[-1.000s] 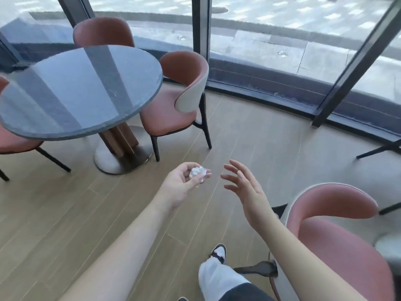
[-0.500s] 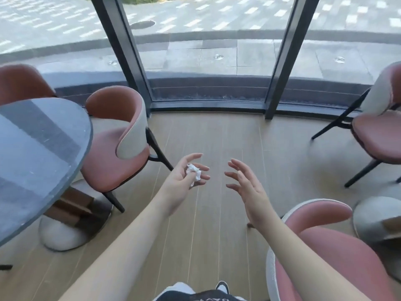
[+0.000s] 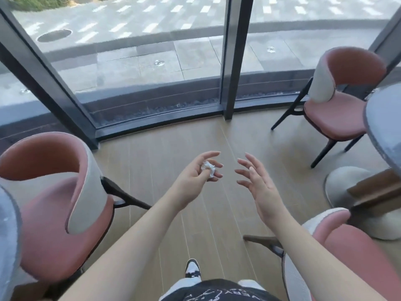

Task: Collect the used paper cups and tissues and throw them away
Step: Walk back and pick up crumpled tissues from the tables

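Cutting off most of the nearby furniture, the frame showed only slices: a grey tabletop at the near left edge, another table at the right edge with its pale base below, and a pink chair at the near right whose seat ran out of view. Only the toe of a black and white shoe showed above the person's dark shirt. Whether any cups sat on the tables could not be made out.

The left hand was held out over the wooden floor, its thumb and curled fingers pinching a small crumpled white tissue, with the index finger stretched out above it. Much of the tissue was hidden behind the fingers. The right hand hung just beside it, apart from it, fingers spread and loosely bent, holding nothing.

A pink chair stood at the left, another far right near the window.
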